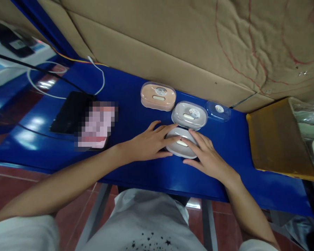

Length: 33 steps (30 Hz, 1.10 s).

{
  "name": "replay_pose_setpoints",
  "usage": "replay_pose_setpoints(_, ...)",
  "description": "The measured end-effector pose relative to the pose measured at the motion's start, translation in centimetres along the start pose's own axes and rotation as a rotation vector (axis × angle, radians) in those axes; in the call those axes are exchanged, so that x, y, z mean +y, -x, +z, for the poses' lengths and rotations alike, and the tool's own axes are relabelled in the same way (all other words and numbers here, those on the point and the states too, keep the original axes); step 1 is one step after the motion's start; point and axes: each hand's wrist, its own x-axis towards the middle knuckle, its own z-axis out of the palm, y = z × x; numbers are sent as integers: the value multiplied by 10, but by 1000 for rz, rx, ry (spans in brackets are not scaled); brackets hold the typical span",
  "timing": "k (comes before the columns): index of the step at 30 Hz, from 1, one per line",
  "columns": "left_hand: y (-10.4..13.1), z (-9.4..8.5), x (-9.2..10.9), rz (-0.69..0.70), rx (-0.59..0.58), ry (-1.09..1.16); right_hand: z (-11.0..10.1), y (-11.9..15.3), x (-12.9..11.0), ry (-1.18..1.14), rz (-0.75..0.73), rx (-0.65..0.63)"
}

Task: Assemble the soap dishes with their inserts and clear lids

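Observation:
A grey soap box point(182, 150) with a white bar-shaped piece in its middle lies on the blue table between my hands. My left hand point(157, 142) grips its left side, with a fingertip over the centre and the thumb at the near edge. From the right, my right hand point(204, 150) holds the same box, its index finger also reaching the centre. Just beyond stands another grey soap box point(180, 118) under a clear labelled lid. A peach soap box point(148, 99), likewise covered, is behind to the left. A loose clear lid point(211, 111) with a round label lies at the right.
The blue table point(146, 174) backs onto a cardboard wall point(159, 45). At the right is a cardboard box point(274, 139) containing plastic-wrapped pieces. A black device point(68, 113), a phone with a blurred screen point(96, 125) and a white cable point(101, 71) are at the left.

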Motion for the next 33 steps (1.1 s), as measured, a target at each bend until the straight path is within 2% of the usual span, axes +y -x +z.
replay_pose_setpoints(2, 0, -1, 0, 3, -1, -19, -4, 1, 9, -38, -25, 32)
replay_pose_setpoints(4, 0, -2, 1, 6, -3, -31, -10, 1, 23, -74, -17, 118)
replay_pose_setpoints(7, 0, -3, 1, 5, -10, -32, -16, 2, 47, -45, 98, 319)
replay_pose_setpoints(10, 1, -4, 2, -9, -13, -37, -13, 3, 68, 39, 213, 430)
replay_pose_setpoints(13, 0, -4, 2, -11, -10, -45, -3, 4, 83, 130, 335, 401)
replay_pose_setpoints(17, 0, -5, 3, -6, -14, -43, 9, 7, 95, 203, 494, 252)
replay_pose_setpoints(20, 0, -6, 3, -12, -4, -35, 7, 9, 94, 227, 496, 241)
replay_pose_setpoints(26, -1, -6, 3, -7, -28, -37, -6, 5, 86, 263, 504, 358)
replay_pose_setpoints(33, 0, -5, 1, -5, -12, -10, -6, 9, 92, 277, 521, 324)
